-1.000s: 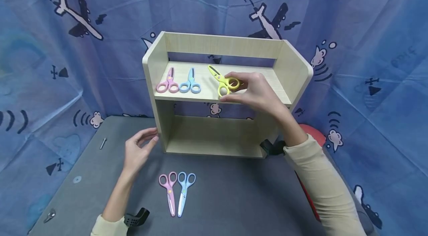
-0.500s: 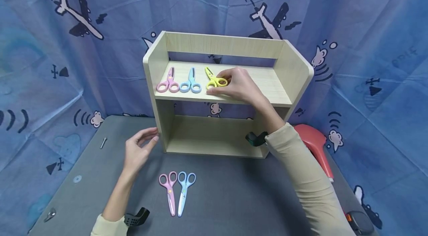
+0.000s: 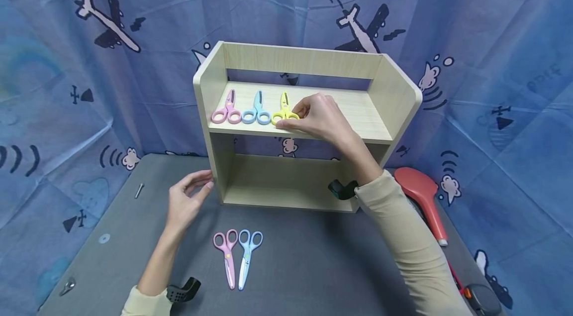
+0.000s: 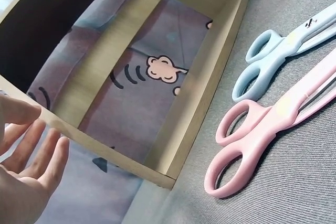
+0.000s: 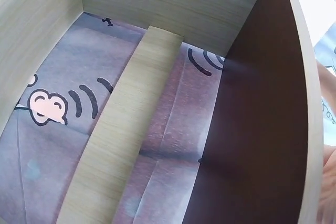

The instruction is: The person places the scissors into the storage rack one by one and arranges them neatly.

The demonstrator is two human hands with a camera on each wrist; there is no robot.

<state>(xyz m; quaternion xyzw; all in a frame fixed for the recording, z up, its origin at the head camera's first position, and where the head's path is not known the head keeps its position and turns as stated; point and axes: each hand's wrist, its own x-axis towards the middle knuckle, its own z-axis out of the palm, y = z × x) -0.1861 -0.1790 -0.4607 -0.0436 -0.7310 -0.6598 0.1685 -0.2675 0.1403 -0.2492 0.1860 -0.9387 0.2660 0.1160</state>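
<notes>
Yellow scissors (image 3: 284, 103) lie on the upper board of a pale wooden shelf (image 3: 291, 50), blades toward the back. My right hand (image 3: 323, 116) pinches their handle loops between thumb and fingers. To their left on the same board are blue scissors (image 3: 257, 102) and pink scissors (image 3: 230, 102), blades also backward. My left hand (image 3: 185, 201) touches the shelf's left side panel with loosely bent fingers, holding nothing; the left wrist view shows this hand (image 4: 31, 166) at the panel's edge. In the right wrist view, only a sliver of the right hand (image 5: 328, 182) appears behind the board.
A second pink pair of scissors (image 3: 229, 259) and a second blue pair (image 3: 246, 259) lie on the grey tabletop before the shelf. A red object with a handle (image 3: 418, 196) lies at right, near a black tape measure-like item (image 3: 483, 298). A bolt (image 3: 139, 190) lies at left.
My right hand has moved left along the upper board with the yellow scissors, which have turned from tilted to nearly straight beside the blue pair. The left hand stays at the side panel.
</notes>
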